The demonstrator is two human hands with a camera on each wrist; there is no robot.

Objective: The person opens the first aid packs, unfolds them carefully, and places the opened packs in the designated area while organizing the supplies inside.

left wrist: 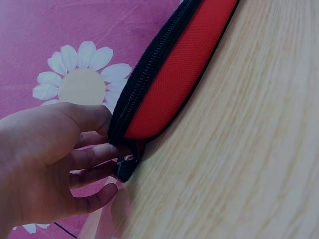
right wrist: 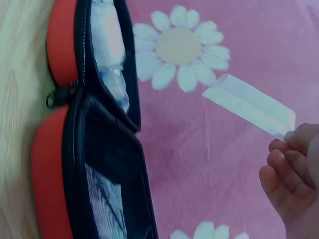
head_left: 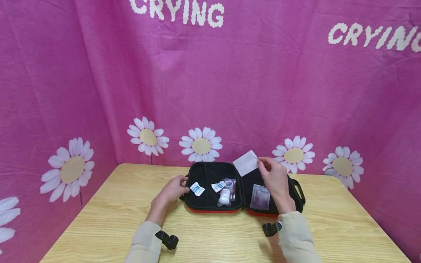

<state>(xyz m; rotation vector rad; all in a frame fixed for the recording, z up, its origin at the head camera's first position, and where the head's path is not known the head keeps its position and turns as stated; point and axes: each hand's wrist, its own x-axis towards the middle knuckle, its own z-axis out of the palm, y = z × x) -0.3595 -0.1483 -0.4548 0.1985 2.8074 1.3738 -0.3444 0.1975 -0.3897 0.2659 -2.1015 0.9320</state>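
Observation:
A zippered case (head_left: 213, 210), red outside and black inside, lies spread wide on the table. My left hand (head_left: 173, 189) holds its left edge; the left wrist view shows the thumb at the zippered rim (left wrist: 142, 82) and the fingers by the corner. Above the right half, my right hand (head_left: 275, 179) pinches a flat white paper packet (head_left: 245, 163) by one corner, apart from the case. The left half contains a small blue-and-white packet (head_left: 197, 189), another like it (head_left: 218, 186), and a white bottle (head_left: 224, 197) among clear-wrapped items. A clear flat packet (head_left: 260, 197) lies in the right half.
A wooden table (head_left: 210, 237) carries the case near its back edge. Behind and on both sides hangs a pink cloth (head_left: 210, 84) with daisies and white lettering. A black carry handle (head_left: 300, 191) sticks out at the case's right end.

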